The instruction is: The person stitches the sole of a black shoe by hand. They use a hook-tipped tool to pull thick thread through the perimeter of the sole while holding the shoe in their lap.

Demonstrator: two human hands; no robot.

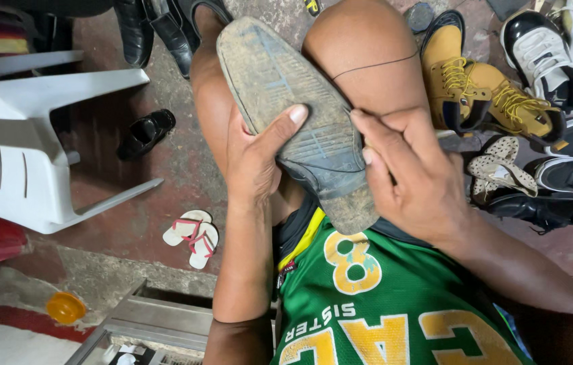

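One white plastic chair (23, 135) lies tipped on the floor. The left hand (256, 159) grips one dirty shoe (300, 115), sole up on the knees, thumb across it. The right hand (411, 172) curls against its edge. Two tan boots (483, 88) sit rightward.

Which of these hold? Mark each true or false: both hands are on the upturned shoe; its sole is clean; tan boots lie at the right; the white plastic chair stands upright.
1. Both hands grip the shoe: true, left hand and right hand hold it sole up.
2. The sole is clean: false, it is dirty and worn.
3. Tan boots lie at the right: true, with yellow laces.
4. The white plastic chair stands upright: false, it lies tipped over.
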